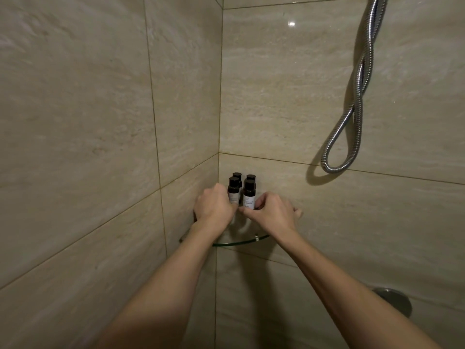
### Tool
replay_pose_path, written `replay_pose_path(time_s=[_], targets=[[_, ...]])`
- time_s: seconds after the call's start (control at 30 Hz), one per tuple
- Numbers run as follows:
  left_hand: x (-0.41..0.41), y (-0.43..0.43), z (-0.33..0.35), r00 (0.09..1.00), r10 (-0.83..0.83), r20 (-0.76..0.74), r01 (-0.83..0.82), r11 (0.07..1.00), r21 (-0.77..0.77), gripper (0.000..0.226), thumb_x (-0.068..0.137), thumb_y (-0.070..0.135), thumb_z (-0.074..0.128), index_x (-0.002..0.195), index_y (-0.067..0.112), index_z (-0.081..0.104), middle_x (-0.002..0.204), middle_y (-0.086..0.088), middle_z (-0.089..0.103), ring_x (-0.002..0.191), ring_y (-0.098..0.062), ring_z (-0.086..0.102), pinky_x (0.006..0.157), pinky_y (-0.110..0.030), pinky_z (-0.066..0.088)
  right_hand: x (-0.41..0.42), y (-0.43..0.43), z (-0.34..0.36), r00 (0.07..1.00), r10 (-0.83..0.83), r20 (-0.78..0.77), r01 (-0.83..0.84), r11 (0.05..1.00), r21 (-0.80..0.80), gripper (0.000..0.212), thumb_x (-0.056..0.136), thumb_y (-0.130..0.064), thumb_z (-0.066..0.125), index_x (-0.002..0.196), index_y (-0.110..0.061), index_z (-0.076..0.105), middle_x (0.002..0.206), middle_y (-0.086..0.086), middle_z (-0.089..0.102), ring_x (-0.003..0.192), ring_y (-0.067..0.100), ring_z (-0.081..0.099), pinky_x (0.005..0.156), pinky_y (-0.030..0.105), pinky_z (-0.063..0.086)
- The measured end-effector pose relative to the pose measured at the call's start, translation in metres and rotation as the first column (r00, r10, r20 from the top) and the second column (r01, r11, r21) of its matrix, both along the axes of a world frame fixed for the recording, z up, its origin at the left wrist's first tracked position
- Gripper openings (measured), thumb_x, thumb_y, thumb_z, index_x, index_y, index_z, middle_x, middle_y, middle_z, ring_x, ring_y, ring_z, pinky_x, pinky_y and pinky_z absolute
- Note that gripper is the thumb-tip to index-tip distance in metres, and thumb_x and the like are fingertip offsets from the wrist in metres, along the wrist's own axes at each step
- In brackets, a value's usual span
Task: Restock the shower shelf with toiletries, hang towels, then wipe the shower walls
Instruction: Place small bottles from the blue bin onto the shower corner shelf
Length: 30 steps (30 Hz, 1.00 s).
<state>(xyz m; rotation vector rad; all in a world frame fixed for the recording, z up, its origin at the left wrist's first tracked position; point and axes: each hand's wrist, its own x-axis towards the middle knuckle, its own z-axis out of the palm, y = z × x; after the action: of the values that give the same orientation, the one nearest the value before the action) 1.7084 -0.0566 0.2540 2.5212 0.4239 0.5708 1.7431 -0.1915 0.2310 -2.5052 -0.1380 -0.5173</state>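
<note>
Head view of a tiled shower corner, both bare forearms reaching in to a glass corner shelf [239, 242]. 4 small dark bottles with black caps stand upright on the shelf in 2 rows of 2, tight in the corner. The left hand [214, 207] has its fingers curled round the lower body of the front-left bottle [233, 188], so only the shoulder, cap and a strip of pale label show above the knuckles. The right hand [271, 212] is closed in a pinch at the foot of the front-right bottle [249, 193]: its thumb lies across in front of the base and its bent fingers come in from the right side. The 2 hands meet, thumb tip to thumb tip, just below and between the 2 held bottles. Directly behind the left grip stands the back-left bottle [237, 176]; directly behind the right grip stands the back-right bottle [251, 177], each showing little more than its cap. The shelf's curved front edge runs below both wrists. Well above and to the right of the right hand a metal shower hose [352, 109] hangs in a twisted loop against the wall [289, 96]; below the right forearm a round metal fitting [395, 302] is partly seen.
</note>
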Motion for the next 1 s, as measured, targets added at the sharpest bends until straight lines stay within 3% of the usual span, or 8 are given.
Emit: replay_pose_path(time_s=[0.17,0.4,1.0], targets=[[-0.001,-0.001,0.000,1.000,-0.004,0.014,0.004,1.000,0.018,0.022,0.087,0.035,0.072,0.096,0.016,0.068,0.100,-0.011,0.072,0.096,-0.033,0.067,0.067,-0.033,0.043,0.006,0.001,0.000,1.000,-0.002,-0.017,0.002,1.000,-0.012,0.035,0.072,-0.065,0.070,0.068,-0.032,0.060,0.079,-0.013,0.068,0.094,0.016,0.062,0.084,0.039,0.031],[-0.002,-0.003,0.000,1.000,0.013,0.023,-0.014,0.999,0.040,0.023,0.087,0.036,0.072,0.098,0.016,0.069,0.099,-0.011,0.072,0.095,-0.032,0.068,0.066,-0.034,0.044,0.008,0.002,0.001,0.999,-0.006,-0.046,0.006,1.000,0.008,0.030,0.075,-0.059,0.071,0.077,-0.029,0.069,0.082,-0.011,0.070,0.096,0.018,0.061,0.087,0.040,0.030],[-0.007,-0.007,0.001,0.999,0.032,0.022,-0.032,0.999,0.035,0.022,0.088,0.035,0.073,0.100,0.016,0.069,0.099,-0.007,0.072,0.095,-0.026,0.068,0.064,-0.033,0.040,0.012,0.005,-0.006,1.000,-0.025,-0.015,0.025,1.000,0.013,0.037,0.069,-0.067,0.069,0.069,-0.031,0.065,0.074,-0.014,0.068,0.093,0.016,0.062,0.088,0.040,0.035]])
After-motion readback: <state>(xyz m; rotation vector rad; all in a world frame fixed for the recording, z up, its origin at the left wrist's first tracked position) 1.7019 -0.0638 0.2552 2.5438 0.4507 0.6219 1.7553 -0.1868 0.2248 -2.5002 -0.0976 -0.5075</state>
